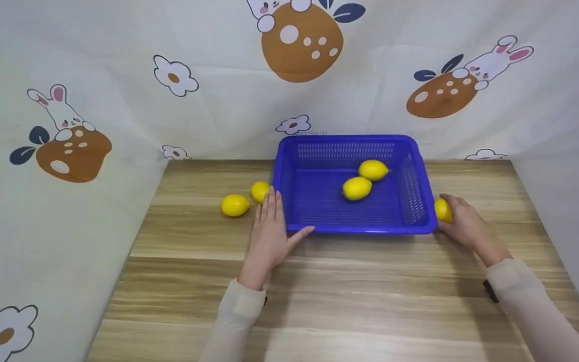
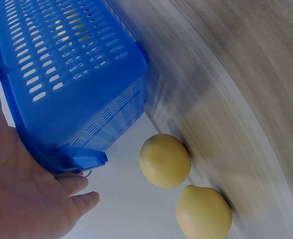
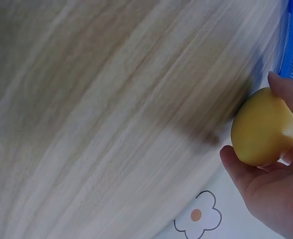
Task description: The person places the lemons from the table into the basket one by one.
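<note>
A blue plastic basket [image 1: 319, 201] with slotted walls stands near the back of the table, and two lemons [image 1: 357, 188] lie inside it. My left hand [image 1: 269, 241] rests on the basket's left rim, its fingers straight along the edge and its thumb stretched to the front corner. Just outside the basket's right wall, my right hand [image 1: 465, 223] grips a lemon [image 3: 263, 127] between thumb and fingers. Two more lemons lie on the table left of the basket: one [image 1: 234, 205] in plain sight, the other [image 1: 260, 192] partly hidden by the left hand and basket.
The wood-grain table [image 1: 350, 291] stretches in front of the basket. A pale cloth [image 1: 209, 115] printed with rabbits and flowers hangs behind the table and along both sides. The basket's back rim stands close to this cloth.
</note>
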Tool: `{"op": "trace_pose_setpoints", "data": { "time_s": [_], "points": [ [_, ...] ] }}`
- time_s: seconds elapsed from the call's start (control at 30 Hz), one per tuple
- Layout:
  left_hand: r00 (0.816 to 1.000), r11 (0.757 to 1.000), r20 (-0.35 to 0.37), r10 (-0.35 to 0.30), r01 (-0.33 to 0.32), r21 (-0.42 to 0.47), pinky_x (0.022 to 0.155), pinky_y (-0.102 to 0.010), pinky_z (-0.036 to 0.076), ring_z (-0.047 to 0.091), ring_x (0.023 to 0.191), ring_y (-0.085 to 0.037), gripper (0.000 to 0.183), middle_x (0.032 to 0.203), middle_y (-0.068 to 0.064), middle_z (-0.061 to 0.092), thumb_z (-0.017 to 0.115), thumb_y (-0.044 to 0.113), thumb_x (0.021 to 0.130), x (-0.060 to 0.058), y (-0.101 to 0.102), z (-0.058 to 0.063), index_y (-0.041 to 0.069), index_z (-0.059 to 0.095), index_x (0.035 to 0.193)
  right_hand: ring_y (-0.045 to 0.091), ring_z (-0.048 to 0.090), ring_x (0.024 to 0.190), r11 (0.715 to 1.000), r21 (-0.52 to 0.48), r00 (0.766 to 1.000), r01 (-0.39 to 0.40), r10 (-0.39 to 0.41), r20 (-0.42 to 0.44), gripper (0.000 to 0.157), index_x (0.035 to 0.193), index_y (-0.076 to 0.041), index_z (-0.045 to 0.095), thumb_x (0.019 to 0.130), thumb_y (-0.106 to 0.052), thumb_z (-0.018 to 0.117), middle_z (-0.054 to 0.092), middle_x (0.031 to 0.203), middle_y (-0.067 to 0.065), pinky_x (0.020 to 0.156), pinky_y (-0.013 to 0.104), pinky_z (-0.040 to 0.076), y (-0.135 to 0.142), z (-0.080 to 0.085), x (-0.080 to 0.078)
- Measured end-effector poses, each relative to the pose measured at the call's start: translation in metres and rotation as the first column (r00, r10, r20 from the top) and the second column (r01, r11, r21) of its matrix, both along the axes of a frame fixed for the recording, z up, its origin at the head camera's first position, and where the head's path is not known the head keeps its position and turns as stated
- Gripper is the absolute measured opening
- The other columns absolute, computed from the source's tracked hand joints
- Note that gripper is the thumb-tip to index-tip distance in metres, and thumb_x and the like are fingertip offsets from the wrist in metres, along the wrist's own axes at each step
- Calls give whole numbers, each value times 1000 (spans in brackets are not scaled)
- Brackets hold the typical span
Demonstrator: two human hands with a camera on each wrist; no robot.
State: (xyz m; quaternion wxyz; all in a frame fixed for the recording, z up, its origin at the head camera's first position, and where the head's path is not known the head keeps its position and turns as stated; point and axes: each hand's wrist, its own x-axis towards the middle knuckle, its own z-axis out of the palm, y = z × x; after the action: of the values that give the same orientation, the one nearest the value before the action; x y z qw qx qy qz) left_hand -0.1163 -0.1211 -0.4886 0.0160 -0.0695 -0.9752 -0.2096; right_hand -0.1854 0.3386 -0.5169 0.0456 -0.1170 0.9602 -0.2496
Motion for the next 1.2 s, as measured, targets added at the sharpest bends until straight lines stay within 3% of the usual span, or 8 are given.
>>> {"op": "trace_pose_setpoints", "data": {
  "time_s": [0.77,1.2],
  "points": [
    [1000,1000,-8,-2,2,-10,132,-56,13,10,163,-41,116,174,-29,5,55,75,96,1,0,1,-9,14,165,57,58,108,999,3,999,40,-40,-19,68,147,14,42,95,-15,75,50,134,47,92,71,50,4,-5,3],
    [1000,1000,-7,-2,2,11,132,-56,10,9,163,-40,115,174,-28,5,57,73,97,2,1,4,-10,15,164,58,57,108,999,-12,997,38,-39,-63,68,145,15,42,93,-13,77,52,129,46,93,73,48,7,5,8]
  ]
}}
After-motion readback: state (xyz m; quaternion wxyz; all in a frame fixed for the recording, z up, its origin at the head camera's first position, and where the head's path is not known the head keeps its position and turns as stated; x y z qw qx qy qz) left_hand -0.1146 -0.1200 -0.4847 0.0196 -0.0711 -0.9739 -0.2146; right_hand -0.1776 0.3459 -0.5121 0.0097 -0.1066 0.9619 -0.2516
